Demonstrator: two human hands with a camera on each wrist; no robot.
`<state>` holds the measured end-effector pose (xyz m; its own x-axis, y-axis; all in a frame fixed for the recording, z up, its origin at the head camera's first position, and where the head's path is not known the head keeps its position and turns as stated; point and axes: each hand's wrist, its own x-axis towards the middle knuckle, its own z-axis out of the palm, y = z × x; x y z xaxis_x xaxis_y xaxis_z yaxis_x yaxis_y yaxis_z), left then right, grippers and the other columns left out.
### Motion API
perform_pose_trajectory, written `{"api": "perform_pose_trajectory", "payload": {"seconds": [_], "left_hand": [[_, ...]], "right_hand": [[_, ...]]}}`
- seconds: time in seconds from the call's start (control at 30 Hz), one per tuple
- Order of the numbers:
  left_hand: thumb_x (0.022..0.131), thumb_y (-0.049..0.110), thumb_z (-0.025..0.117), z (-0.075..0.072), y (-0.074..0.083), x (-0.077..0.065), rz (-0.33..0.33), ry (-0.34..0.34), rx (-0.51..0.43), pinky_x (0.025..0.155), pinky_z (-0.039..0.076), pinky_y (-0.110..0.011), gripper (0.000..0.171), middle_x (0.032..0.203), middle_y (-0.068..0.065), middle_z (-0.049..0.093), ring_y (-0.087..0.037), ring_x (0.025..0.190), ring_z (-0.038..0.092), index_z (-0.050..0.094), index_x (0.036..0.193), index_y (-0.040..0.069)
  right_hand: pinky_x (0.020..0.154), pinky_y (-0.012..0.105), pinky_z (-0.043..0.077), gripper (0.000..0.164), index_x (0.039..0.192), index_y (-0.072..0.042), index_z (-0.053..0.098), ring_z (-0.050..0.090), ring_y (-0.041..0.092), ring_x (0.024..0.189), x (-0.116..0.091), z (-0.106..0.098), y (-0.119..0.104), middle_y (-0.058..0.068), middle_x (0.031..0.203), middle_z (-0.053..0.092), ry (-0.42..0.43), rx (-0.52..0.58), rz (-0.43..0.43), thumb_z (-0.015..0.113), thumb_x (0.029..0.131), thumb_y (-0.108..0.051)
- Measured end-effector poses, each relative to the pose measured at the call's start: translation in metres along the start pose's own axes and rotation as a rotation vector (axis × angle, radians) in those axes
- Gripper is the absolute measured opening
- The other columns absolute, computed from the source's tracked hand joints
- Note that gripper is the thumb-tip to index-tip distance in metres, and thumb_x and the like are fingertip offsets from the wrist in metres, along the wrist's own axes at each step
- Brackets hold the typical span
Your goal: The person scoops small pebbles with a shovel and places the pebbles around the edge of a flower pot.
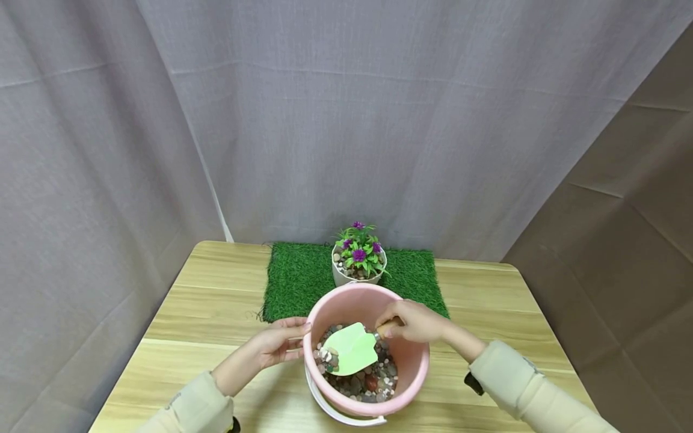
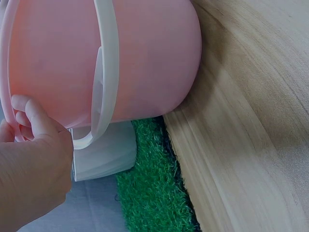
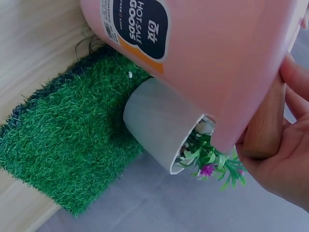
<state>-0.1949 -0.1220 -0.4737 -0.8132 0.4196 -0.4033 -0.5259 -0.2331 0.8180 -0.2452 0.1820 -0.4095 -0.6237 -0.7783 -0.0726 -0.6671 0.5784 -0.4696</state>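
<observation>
A pink bucket [image 1: 419,377] with pebbles [image 1: 373,385] inside stands at the table's front. My left hand [image 1: 275,344] pinches its left rim between thumb and fingers; the left wrist view also shows this hand [image 2: 41,154] at the rim. With my right hand [image 1: 417,322] I grip the wooden handle [image 3: 266,123] of a garden trowel. Its pale green blade [image 1: 354,352] is inside the bucket, over the pebbles, and points left. Small stones [image 1: 327,358] lie at the blade's tip. The bucket's white carrying handle [image 1: 346,415] hangs down on the near side.
Behind the bucket, a white pot [image 3: 157,123] holds pebbles and a plant with purple flowers [image 1: 360,255]. It stands on a green artificial grass mat [image 1: 295,276], which covers the back middle of the wooden table [image 1: 216,300]. A grey curtain [image 1: 379,120] hangs behind.
</observation>
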Motion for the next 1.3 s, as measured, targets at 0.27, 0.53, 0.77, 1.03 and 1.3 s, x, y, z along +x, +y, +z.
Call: {"api": "perform_pose_trajectory", "payload": {"seconds": [0.27, 0.53, 0.77, 1.03, 1.3], "left_hand": [[0.092, 0.016, 0.06, -0.001, -0.001, 0.001, -0.002, -0.004, -0.004, 0.075, 0.06, -0.02, 0.025, 0.086, 0.002, 0.067, -0.007, 0.079, 0.064, 0.055, 0.114, 0.005], [0.092, 0.016, 0.06, -0.001, 0.0, 0.001, 0.001, -0.019, -0.002, 0.075, 0.06, -0.02, 0.033, 0.088, 0.001, 0.067, -0.007, 0.078, 0.064, 0.051, 0.121, 0.001], [0.091, 0.016, 0.062, -0.001, 0.0, 0.001, -0.004, -0.021, -0.013, 0.075, 0.06, -0.02, 0.025, 0.086, 0.002, 0.067, -0.007, 0.077, 0.065, 0.056, 0.113, 0.006], [0.09, 0.016, 0.063, 0.0, 0.001, 0.0, -0.005, -0.017, -0.012, 0.075, 0.06, -0.02, 0.024, 0.086, 0.002, 0.067, -0.007, 0.078, 0.065, 0.057, 0.111, 0.007], [0.09, 0.015, 0.062, 0.0, 0.0, 0.0, -0.007, -0.02, -0.016, 0.075, 0.06, -0.02, 0.029, 0.087, 0.001, 0.067, -0.007, 0.077, 0.065, 0.054, 0.116, 0.003]], "right_hand": [[0.078, 0.024, 0.056, 0.018, 0.1, -0.003, 0.071, 0.063, 0.012, 0.085, 0.0, -0.012, 0.009, 0.006, 0.095, 0.071, 0.036, 0.069, -0.033, 0.067, 0.084, -0.007], [0.057, 0.016, 0.049, 0.021, 0.103, 0.007, 0.068, 0.05, 0.0, 0.067, -0.004, -0.036, 0.023, 0.014, 0.09, 0.069, 0.086, 0.19, 0.013, 0.065, 0.085, -0.004], [0.06, 0.015, 0.053, 0.02, 0.102, 0.012, 0.065, 0.054, -0.005, 0.067, -0.012, -0.049, 0.039, 0.023, 0.093, 0.069, 0.108, 0.27, 0.04, 0.062, 0.087, -0.002], [0.06, 0.015, 0.052, 0.02, 0.102, 0.01, 0.066, 0.054, -0.005, 0.068, -0.022, -0.061, 0.052, 0.02, 0.091, 0.07, 0.118, 0.259, 0.074, 0.062, 0.088, -0.003], [0.054, 0.014, 0.045, 0.021, 0.103, 0.013, 0.064, 0.049, -0.004, 0.064, -0.04, -0.072, 0.069, 0.024, 0.092, 0.068, 0.173, 0.253, 0.119, 0.06, 0.089, -0.002]]}}
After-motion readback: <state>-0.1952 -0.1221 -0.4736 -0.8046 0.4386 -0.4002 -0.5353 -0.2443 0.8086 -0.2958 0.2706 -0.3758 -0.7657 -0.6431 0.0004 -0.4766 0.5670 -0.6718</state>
